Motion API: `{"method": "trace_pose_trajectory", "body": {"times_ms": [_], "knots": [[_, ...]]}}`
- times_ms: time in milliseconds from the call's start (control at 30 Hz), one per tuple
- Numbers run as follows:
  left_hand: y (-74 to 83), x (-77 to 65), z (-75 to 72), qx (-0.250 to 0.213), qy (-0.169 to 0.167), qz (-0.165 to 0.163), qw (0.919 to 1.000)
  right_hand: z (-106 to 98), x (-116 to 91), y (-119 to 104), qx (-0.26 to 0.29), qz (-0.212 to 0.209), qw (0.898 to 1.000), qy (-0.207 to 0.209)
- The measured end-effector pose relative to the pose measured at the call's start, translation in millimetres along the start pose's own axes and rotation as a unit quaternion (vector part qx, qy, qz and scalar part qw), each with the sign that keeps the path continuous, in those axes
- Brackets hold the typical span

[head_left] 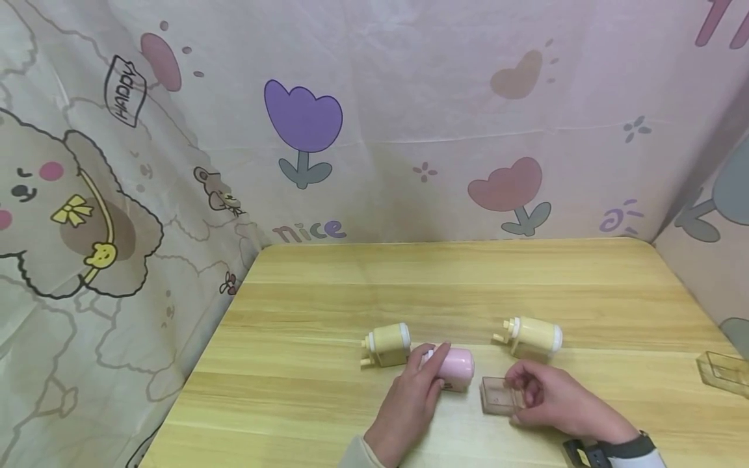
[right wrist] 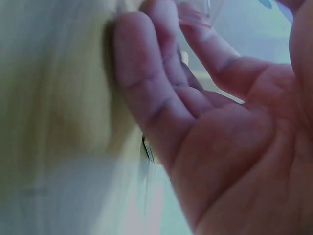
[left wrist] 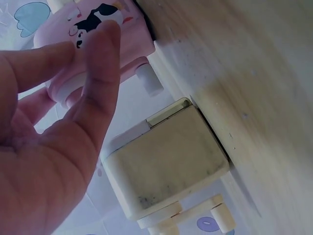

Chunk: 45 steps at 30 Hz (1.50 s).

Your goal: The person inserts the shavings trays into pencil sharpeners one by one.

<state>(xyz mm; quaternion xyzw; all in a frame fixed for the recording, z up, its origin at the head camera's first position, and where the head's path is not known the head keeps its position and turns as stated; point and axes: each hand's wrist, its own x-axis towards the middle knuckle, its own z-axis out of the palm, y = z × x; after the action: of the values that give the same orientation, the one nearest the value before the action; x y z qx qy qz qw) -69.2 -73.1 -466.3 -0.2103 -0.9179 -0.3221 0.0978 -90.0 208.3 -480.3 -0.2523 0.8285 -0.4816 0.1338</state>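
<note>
My left hand [head_left: 406, 398] holds a pink hand-crank pencil sharpener [head_left: 459, 368] lying on the table, fingers over its top and thumb along the near side. In the left wrist view a black-and-white animal print shows on the pink sharpener [left wrist: 133, 41]. To its right, my right hand [head_left: 556, 404] pinches the right end of a small clear shavings drawer [head_left: 496, 398] between thumb and fingers. Most of that drawer is out of sight in the right wrist view, where the curled fingers [right wrist: 139, 58] fill the middle.
A yellow crank sharpener [head_left: 391, 345] lies just left of the pink one, and another yellow sharpener [head_left: 538, 336] sits behind the right hand. A clear yellowish drawer [head_left: 723, 372] rests at the table's right edge. Printed cloth [head_left: 398, 117] hangs behind the wooden table [head_left: 328, 286].
</note>
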Motion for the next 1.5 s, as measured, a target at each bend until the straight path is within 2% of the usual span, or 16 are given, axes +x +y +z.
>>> {"method": "trace_pose_trajectory", "body": {"times_ms": [133, 367, 800, 1500], "knots": [[0.0, -0.4, -0.3, 0.003, -0.004, -0.002, 1.0, 6.7, 3.2, -1.0, -0.003, -0.005, 1.0, 0.027], [0.6, -1.1, 0.0, 0.002, -0.003, -0.002, 1.0, 13.2, 7.6, -2.7, -0.003, -0.012, 0.999, 0.045], [1.5, -1.2, -0.8, 0.001, -0.001, -0.003, 1.0, 19.5, 12.5, -4.0, -0.011, -0.017, 0.998, 0.06], [1.4, -0.7, -0.4, 0.002, 0.003, -0.001, 1.0, 20.1, 14.5, -6.6, -0.013, 0.01, 0.997, 0.07]]}}
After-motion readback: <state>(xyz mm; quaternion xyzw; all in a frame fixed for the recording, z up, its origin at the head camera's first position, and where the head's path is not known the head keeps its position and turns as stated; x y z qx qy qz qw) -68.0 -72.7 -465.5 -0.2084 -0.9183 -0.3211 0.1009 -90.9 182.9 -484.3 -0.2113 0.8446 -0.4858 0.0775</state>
